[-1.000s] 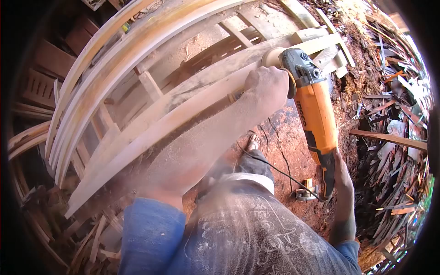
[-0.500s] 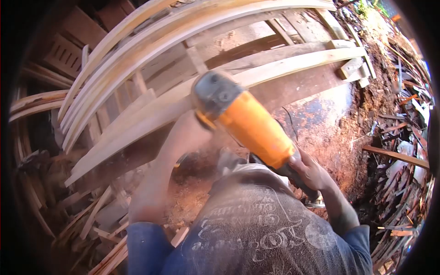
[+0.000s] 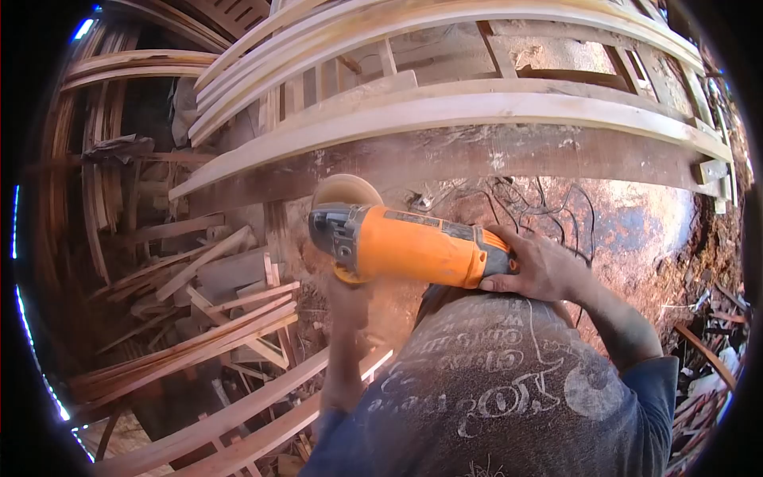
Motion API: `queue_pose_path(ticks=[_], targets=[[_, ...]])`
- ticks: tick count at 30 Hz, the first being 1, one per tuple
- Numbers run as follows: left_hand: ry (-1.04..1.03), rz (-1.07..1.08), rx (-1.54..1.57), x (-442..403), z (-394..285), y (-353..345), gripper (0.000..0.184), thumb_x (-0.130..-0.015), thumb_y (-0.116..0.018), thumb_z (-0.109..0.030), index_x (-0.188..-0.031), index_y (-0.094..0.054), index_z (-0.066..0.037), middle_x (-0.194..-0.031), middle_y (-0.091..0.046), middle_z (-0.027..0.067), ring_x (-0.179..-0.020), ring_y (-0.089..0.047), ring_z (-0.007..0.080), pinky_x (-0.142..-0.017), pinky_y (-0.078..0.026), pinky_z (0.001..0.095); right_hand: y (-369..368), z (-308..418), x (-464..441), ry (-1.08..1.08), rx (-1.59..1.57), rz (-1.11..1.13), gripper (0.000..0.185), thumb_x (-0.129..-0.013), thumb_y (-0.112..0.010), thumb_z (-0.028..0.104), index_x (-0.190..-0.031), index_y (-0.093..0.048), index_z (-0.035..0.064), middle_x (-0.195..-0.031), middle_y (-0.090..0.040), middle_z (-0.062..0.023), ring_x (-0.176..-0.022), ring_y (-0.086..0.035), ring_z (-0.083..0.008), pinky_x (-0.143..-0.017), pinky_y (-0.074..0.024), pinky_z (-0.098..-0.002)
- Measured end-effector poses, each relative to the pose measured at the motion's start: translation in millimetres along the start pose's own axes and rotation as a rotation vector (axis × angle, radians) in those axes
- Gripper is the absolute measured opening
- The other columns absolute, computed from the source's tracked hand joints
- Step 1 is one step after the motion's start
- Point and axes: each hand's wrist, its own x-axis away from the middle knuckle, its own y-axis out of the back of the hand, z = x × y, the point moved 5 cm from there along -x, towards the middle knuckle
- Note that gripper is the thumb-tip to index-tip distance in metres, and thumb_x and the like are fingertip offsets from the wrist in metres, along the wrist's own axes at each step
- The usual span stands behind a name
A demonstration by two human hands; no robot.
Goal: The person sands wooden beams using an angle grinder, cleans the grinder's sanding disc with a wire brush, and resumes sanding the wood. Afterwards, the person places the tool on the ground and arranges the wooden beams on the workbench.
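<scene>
An orange angle grinder (image 3: 421,248) with a dark gear head lies across the view in front of my dusty shirt. Its round sanding disc (image 3: 347,191) points away from me, close to the front beam but apart from it. My right hand (image 3: 540,266) is wrapped around the dark rear end of the grinder. Below the gear head, my left hand (image 3: 347,302) is closed at the side handle; its fingers are blurred and partly hidden. Beyond the disc runs a long pale wooden strip (image 3: 477,109), set on edge along the workbench.
Several more long strips (image 3: 445,22) lie farther back on the bench frame. Black cables (image 3: 548,211) trail over the dusty ground at the right. Stacked offcuts (image 3: 191,342) and scrap wood fill the left, and splintered waste (image 3: 707,366) lies at the far right.
The grinder has swung from a steep slant to nearly level, and its head has dropped away from the pale strip toward my body. The view has shifted left, and the disc now shows.
</scene>
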Motion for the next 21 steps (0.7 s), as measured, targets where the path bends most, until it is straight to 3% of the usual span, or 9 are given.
queue_pose_path(ticks=[5,9,10,13,14,15,17,20,21], targets=[[0.099,-0.087,0.103,30.7,4.7,-5.5,0.026,-0.077,-0.082,-0.005,-0.097,-0.065,-0.003,-0.074,-0.064,0.0007,-0.056,-0.059,0.0100,-0.050,-0.045,0.0255,-6.2,-1.0,8.3,-0.014,0.004,0.028,0.100,-0.080,-0.069,0.073,-0.144,-0.046,-0.0003,-0.095,-0.068,-0.0302,-0.097,-0.069,-0.0441,-0.087,-0.0527,-0.0505],[0.153,-0.072,0.025,29.2,23.0,4.1,0.034,-0.077,-0.081,-0.004,-0.106,-0.063,-0.002,-0.081,-0.065,0.0019,-0.063,-0.060,0.0099,-0.054,-0.047,0.0259,-25.1,-18.1,14.9,0.011,0.003,-0.114,0.085,-0.088,-0.064,0.067,-0.138,-0.052,0.0000,-0.100,-0.068,-0.0284,-0.098,-0.067,-0.0453,-0.087,-0.0519,-0.0512],[0.183,-0.035,0.006,24.1,33.9,11.6,0.039,-0.077,-0.081,-0.005,-0.111,-0.062,-0.002,-0.086,-0.066,0.0030,-0.065,-0.060,0.0098,-0.055,-0.047,0.0258,-30.8,-22.3,16.6,0.082,0.017,-0.272,0.072,-0.091,-0.060,0.064,-0.130,-0.059,0.0037,-0.078,-0.071,-0.0210,-0.078,-0.071,-0.0423,-0.074,-0.0539,-0.0506],[0.205,-0.021,-0.049,22.0,17.2,9.8,0.044,-0.075,-0.081,0.000,-0.115,-0.063,-0.001,-0.091,-0.067,0.0042,-0.073,-0.064,0.0175,-0.066,-0.052,0.0309,-39.7,-20.7,35.6,-0.106,-0.023,-0.301,0.062,-0.091,-0.061,0.063,-0.121,-0.066,0.0093,-0.077,-0.071,-0.0190,-0.076,-0.070,-0.0408,-0.074,-0.0532,-0.0510],[0.198,-0.002,-0.062,19.8,13.3,9.1,0.046,-0.074,-0.081,0.001,-0.116,-0.063,-0.001,-0.092,-0.068,0.0045,-0.076,-0.066,0.0201,-0.070,-0.053,0.0326,-35.6,-13.7,43.1,-0.216,-0.034,-0.274,0.055,-0.090,-0.061,0.063,-0.114,-0.071,0.0143,-0.083,-0.072,-0.0186,-0.078,-0.071,-0.0388,-0.074,-0.0534,-0.0505],[0.139,0.041,-0.058,11.0,23.6,9.5,0.046,-0.074,-0.080,0.002,-0.116,-0.062,0.000,-0.091,-0.067,0.0053,-0.073,-0.065,0.0186,-0.067,-0.052,0.0316,-41.5,-16.4,45.4,-0.169,-0.067,-0.320,0.066,-0.091,-0.061,0.063,-0.109,-0.067,0.0000,-0.075,-0.067,-0.0246,-0.077,-0.069,-0.0419,-0.072,-0.0502,-0.0520],[0.058,0.079,-0.056,-6.9,47.3,23.6,0.046,-0.075,-0.078,0.004,-0.116,-0.060,0.001,-0.089,-0.067,0.0065,-0.068,-0.063,0.0161,-0.062,-0.051,0.0299,-48.6,-14.7,53.6,-0.197,-0.080,-0.390,0.065,-0.091,-0.060,0.064,-0.101,-0.069,0.0007,-0.072,-0.066,-0.0235,-0.074,-0.069,-0.0410,-0.069,-0.0509,-0.0519],[0.023,0.026,-0.078,-8.5,31.0,24.2,0.049,-0.076,-0.075,0.007,-0.120,-0.056,0.002,-0.088,-0.065,0.0076,-0.061,-0.059,0.0134,-0.054,-0.047,0.0278,-65.8,-21.1,56.7,-0.210,-0.038,-0.475,0.064,-0.091,-0.060,0.064,-0.098,-0.070,0.0018,-0.070,-0.066,-0.0224,-0.071,-0.068,-0.0411,-0.067,-0.0516,-0.0516],[0.057,0.098,-0.133,-7.5,16.5,19.7,0.052,-0.076,-0.075,0.007,-0.123,-0.054,0.002,-0.091,-0.064,0.0081,-0.063,-0.059,0.0135,-0.054,-0.047,0.0277,-71.1,-24.5,57.3,-0.218,-0.057,-0.480,0.063,-0.091,-0.060,0.064,-0.099,-0.071,0.0022,-0.070,-0.066,-0.0221,-0.070,-0.068,-0.0413,-0.066,-0.0516,-0.0515]])
